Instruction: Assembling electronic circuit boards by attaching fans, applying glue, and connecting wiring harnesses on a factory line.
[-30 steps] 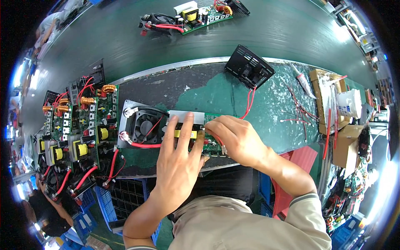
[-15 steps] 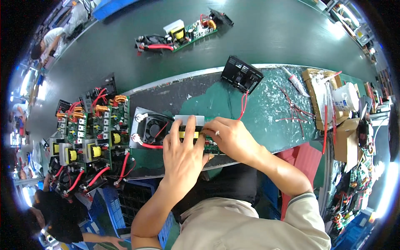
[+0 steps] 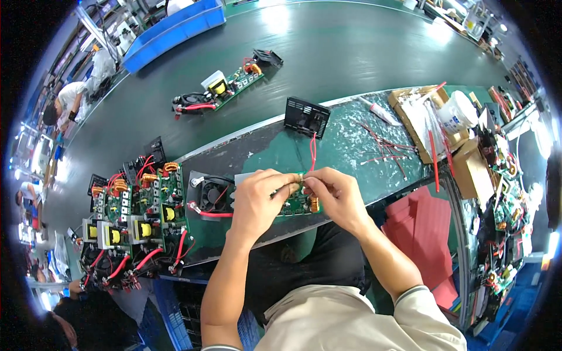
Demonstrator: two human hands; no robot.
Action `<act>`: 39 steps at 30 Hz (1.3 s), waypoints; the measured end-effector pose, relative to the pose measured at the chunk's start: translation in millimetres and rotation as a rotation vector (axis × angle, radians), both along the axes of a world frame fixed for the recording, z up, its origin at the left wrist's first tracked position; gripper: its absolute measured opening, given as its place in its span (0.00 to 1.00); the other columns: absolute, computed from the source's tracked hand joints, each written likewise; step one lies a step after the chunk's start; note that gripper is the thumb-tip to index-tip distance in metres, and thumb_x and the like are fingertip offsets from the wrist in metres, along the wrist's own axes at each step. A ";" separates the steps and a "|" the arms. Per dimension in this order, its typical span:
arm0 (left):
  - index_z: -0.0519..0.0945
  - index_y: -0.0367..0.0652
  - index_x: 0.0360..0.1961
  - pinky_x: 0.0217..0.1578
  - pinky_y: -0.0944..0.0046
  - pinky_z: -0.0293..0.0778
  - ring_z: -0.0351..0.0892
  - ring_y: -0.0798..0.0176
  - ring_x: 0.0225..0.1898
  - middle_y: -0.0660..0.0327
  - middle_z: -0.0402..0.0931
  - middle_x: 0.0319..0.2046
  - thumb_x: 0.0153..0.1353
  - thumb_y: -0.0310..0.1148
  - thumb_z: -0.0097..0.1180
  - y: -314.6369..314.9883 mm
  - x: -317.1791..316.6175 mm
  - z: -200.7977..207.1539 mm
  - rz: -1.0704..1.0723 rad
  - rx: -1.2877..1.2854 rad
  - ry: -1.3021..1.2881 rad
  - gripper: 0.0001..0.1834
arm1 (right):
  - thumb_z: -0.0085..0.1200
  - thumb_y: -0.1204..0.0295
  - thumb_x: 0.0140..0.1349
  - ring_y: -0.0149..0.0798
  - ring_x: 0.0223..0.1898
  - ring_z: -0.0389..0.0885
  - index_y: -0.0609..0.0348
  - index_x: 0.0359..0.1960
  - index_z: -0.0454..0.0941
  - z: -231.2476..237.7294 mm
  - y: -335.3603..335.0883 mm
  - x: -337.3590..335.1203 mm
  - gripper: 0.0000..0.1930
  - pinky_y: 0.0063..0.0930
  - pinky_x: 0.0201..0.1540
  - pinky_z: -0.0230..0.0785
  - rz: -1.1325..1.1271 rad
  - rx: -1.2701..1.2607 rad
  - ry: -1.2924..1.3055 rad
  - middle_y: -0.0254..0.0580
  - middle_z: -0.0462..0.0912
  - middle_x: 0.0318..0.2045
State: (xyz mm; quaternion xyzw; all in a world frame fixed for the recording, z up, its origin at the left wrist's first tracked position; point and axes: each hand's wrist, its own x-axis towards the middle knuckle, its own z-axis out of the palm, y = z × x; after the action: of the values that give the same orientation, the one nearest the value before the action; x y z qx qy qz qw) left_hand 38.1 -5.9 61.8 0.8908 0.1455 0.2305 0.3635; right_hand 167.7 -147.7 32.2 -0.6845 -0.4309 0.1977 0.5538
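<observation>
On the bench before me lies a green circuit board with a copper coil at its right end. A black fan on a metal plate adjoins its left end, with a thick red cable. My left hand is closed above the board, fingertips pinched together. Thumb and forefinger of my right hand meet them in a pinch. Something tiny shows between the fingertips, too small to name. Beyond them stands a black vented end panel, its red wires running down toward my right hand.
Several assembled boards stand packed together at the left. Another board with a fan lies on the green conveyor belt, near a blue bin. At right are loose wires, a glue tube and a cardboard box.
My left hand, spread over the board before, has closed into a pinch. Both hands' fingertips now meet above the board. The whole view has shifted, showing more of the blue bin.
</observation>
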 end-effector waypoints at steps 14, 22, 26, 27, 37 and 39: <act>0.85 0.36 0.41 0.26 0.75 0.66 0.71 0.79 0.25 0.65 0.81 0.30 0.59 0.23 0.65 13.4 2.5 0.3 0.104 -0.387 -0.033 0.08 | 0.63 0.64 0.62 0.37 0.42 0.82 0.65 0.46 0.81 50.6 62.6 87.6 0.18 0.32 0.47 0.73 -0.120 -0.023 -0.271 0.44 0.84 0.37; 0.86 0.38 0.43 0.26 0.73 0.65 0.69 0.78 0.25 0.65 0.80 0.29 0.59 0.24 0.65 18.4 6.9 -10.0 0.124 -0.484 -0.112 0.10 | 0.59 0.55 0.63 0.41 0.29 0.80 0.64 0.45 0.82 38.7 113.5 163.6 0.22 0.34 0.38 0.72 0.198 -0.701 -0.420 0.46 0.83 0.28; 0.86 0.38 0.44 0.24 0.74 0.61 0.65 0.79 0.23 0.68 0.77 0.27 0.59 0.23 0.65 17.2 -1.0 -17.5 0.145 -0.534 -0.140 0.10 | 0.58 0.65 0.65 0.27 0.27 0.75 0.65 0.41 0.81 22.4 48.5 113.5 0.13 0.25 0.33 0.68 -0.098 -0.279 -0.299 0.39 0.81 0.24; 0.86 0.38 0.44 0.24 0.74 0.61 0.65 0.79 0.23 0.68 0.77 0.27 0.59 0.23 0.65 17.3 -4.1 -17.5 0.147 -0.539 -0.138 0.10 | 0.58 0.70 0.65 0.24 0.29 0.75 0.65 0.40 0.81 15.3 27.0 93.1 0.10 0.21 0.34 0.67 -0.206 -0.251 -0.216 0.36 0.81 0.25; 0.85 0.35 0.41 0.30 0.70 0.71 0.76 0.69 0.31 0.60 0.78 0.33 0.58 0.20 0.64 -16.5 9.9 -15.8 -0.041 -0.032 -0.095 0.10 | 0.57 0.69 0.68 0.21 0.38 0.73 0.66 0.51 0.79 -44.6 -70.9 36.8 0.15 0.19 0.43 0.67 -0.367 -0.022 0.438 0.28 0.82 0.37; 0.85 0.37 0.40 0.32 0.65 0.75 0.81 0.61 0.32 0.56 0.79 0.33 0.57 0.22 0.64 -24.1 15.0 -24.9 -0.074 0.056 -0.088 0.09 | 0.57 0.69 0.68 0.21 0.40 0.74 0.66 0.52 0.78 -38.9 -70.6 31.5 0.15 0.22 0.45 0.68 -0.283 -0.031 0.517 0.30 0.82 0.37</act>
State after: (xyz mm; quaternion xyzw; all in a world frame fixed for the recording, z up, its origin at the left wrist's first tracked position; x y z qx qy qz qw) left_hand 53.1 -30.0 36.9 0.8943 0.0899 0.2600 0.3529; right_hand 199.2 -218.3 -6.7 -0.6730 -0.1726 0.2931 0.6568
